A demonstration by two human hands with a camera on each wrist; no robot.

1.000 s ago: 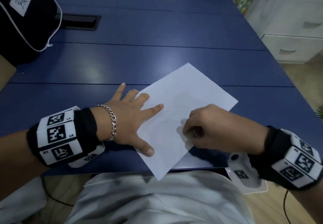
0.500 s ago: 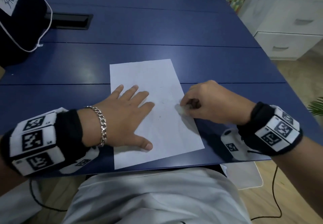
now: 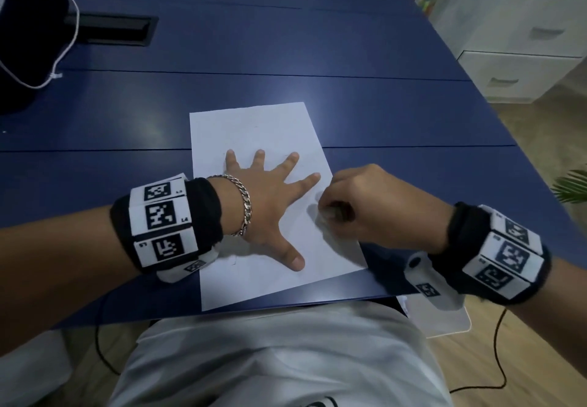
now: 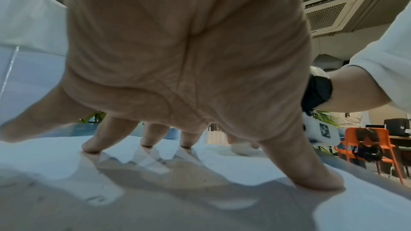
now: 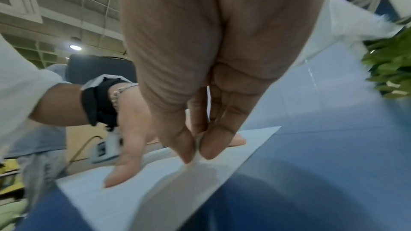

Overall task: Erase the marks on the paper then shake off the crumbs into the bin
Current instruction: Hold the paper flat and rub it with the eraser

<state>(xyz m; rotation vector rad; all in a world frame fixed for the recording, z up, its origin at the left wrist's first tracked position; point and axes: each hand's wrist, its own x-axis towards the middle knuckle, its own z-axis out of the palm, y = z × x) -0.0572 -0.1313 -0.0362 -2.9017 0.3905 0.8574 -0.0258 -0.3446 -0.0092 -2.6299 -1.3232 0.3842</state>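
A white sheet of paper (image 3: 254, 130) lies on the blue table (image 3: 286, 57) near its front edge. My left hand (image 3: 270, 203) lies flat on the paper with fingers spread, pressing it down; the left wrist view shows the fingertips (image 4: 91, 147) and thumb on the sheet (image 4: 200, 199). My right hand (image 3: 365, 212) is at the paper's right edge, its thumb and fingers pinching a small white eraser (image 5: 196, 154) against the paper (image 5: 155, 191). The eraser (image 4: 242, 148) also shows small in the left wrist view. Only faint marks show on the sheet. No bin is in view.
A black bag (image 3: 28, 35) with white piping sits at the table's far left, next to a dark cable slot (image 3: 114, 30). A white drawer cabinet (image 3: 521, 41) stands to the right of the table. A green plant (image 3: 571, 187) is at the right edge.
The paper has turned from a diagonal lie to nearly square with the table edge. My left hand has slid further onto the sheet. My right hand keeps the eraser at the right edge.
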